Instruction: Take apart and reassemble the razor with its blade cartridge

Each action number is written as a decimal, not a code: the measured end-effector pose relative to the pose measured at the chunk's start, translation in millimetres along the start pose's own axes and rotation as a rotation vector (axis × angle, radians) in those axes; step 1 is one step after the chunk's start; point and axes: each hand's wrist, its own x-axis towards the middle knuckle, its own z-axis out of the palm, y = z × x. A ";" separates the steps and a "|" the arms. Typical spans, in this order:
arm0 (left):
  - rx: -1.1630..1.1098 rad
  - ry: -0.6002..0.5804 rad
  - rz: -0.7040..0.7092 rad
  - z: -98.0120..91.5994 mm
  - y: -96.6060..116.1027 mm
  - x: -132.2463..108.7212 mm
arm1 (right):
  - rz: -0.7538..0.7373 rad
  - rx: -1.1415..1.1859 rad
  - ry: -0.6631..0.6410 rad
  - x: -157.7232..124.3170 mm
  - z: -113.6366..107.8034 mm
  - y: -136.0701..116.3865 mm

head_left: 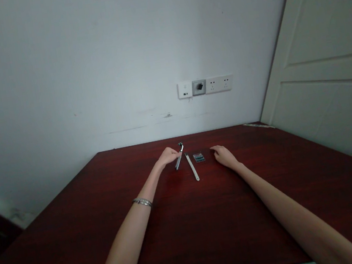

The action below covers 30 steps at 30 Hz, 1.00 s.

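Note:
My left hand (168, 155) is closed in a pinch on a razor (179, 159), with its silvery head up and its handle slanting down to the left. Just to the right of the razor, a slim white stick-like tool (192, 167) with a dark tip lies on the table. Beside that is a small clear case (199, 157) with dark greenish parts inside. My right hand (224, 156) rests on the table right of the case, apart from it. Its fingers are loosely bent, the index finger reaching out, and nothing shows in them.
The dark red wooden table (191, 235) runs up to a white wall. Sockets (219, 84) and a switch with a dark knob (199, 87) sit on that wall. A pale panelled door (327, 61) borders the right side. A thin light strip (259, 125) lies near the back right corner.

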 end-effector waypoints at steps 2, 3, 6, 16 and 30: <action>-0.149 -0.017 0.096 -2.3 3.5 -0.2 | 0.015 0.122 0.065 2.2 -2.1 -6.9; -0.204 -0.018 0.119 -2.7 5.5 -0.5 | 0.024 0.201 0.094 3.8 -3.0 -12.6; -0.309 -0.020 0.145 -1.8 10.7 -1.1 | 0.079 0.557 0.113 9.4 -4.5 -38.4; -0.504 -0.074 0.200 4.8 5.7 4.4 | 0.296 1.426 -0.253 -4.0 -13.0 -112.9; -0.566 -0.148 0.219 6.4 9.2 0.6 | 0.236 1.379 -0.214 -7.8 -8.3 -127.1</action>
